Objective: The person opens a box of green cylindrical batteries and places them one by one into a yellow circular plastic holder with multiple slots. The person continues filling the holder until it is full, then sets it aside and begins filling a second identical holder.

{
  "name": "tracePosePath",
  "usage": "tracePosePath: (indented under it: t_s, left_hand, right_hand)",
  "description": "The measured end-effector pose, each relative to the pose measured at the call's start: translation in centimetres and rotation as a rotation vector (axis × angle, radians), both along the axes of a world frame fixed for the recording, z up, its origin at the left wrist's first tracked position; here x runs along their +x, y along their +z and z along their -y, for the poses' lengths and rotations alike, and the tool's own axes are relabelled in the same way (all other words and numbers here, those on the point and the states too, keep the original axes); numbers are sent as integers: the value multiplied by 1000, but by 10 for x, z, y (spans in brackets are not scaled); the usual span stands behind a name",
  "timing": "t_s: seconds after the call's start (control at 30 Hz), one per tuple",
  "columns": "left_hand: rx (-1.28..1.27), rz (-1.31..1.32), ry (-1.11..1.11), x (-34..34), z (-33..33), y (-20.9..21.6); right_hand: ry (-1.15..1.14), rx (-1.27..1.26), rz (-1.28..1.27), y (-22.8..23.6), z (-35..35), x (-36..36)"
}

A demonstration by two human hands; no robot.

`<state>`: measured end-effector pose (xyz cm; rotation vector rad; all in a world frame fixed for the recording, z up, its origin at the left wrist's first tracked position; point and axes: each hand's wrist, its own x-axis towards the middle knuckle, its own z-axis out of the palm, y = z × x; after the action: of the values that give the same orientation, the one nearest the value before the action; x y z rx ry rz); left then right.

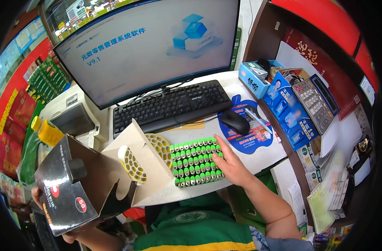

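Observation:
A block of upright lighters with green tops and metal hoods sits in close rows at the front of the desk. My right hand grips its right side, thumb over the top edge. At the left, my left hand holds a glossy black carton, tilted with its mouth toward the lighters; most of that hand is hidden behind it. The carton's beige cardboard flap stands raised. By the flap are a pale piece with oval holes and a yellowish round piece with similar holes.
Behind stand a black keyboard and a large monitor. A mouse and a pen lie on a blue mat. A calculator leans at right. Left are a yellow bottle and a printer-like machine.

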<state>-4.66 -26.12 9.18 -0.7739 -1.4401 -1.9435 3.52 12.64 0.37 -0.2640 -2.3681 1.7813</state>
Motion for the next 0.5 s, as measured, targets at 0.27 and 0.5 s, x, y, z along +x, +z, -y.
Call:
tracePosePath:
  t_s: [0.27, 0.5]
  left_hand:
    - [11, 158, -291, -1, -124, -15]
    - [-208, 66, -604, -41, -214, -8]
  right_hand:
    - [-72, 133, -607, 58, 3, 23]
    - [-541, 719, -889, 118, -32, 18]
